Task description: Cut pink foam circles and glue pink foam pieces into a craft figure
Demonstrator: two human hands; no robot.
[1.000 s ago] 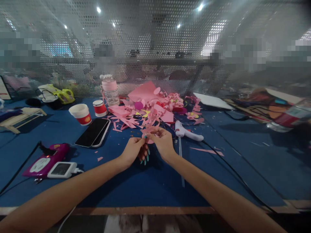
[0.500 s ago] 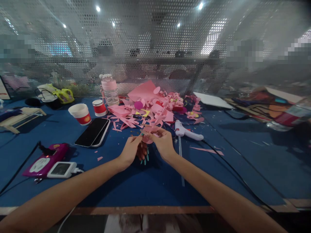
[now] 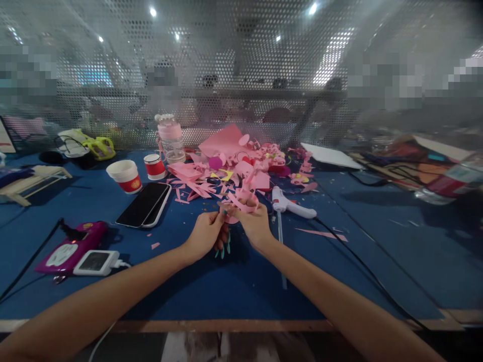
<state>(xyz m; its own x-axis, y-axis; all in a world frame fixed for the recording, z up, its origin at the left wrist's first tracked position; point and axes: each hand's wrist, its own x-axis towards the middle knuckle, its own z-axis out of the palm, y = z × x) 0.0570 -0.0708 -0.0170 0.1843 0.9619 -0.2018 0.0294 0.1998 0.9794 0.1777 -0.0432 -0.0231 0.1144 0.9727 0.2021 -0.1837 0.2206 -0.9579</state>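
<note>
Over the middle of the blue table, my left hand (image 3: 207,232) and my right hand (image 3: 257,224) meet, both closed on a pink paper piece (image 3: 231,219). A curled pink paper strip (image 3: 241,203) rises above my right fingers, and its lower end is hidden by them. The thumb and fingers of my left hand pinch the paper's left side; its long teal nails point down. Just beyond the hands lies a heap of pink paper scraps (image 3: 192,176). To the right of my right hand rests a white hot glue gun (image 3: 292,205), a clear glue stick (image 3: 279,241) beside it.
Left of the hands lie a black phone (image 3: 141,206), a purple device (image 3: 73,249) and a white power bank (image 3: 96,263). Behind them stand paper cups (image 3: 126,176) and a pink bottle (image 3: 170,138). A cable (image 3: 362,261) crosses the right side. Perforated metal screen (image 3: 241,60) closes off the back.
The pink strip at my right fingers now shows as a raised curl, where it lay flatter before. My left fingers have turned slightly; both hands stay in nearly the same place.
</note>
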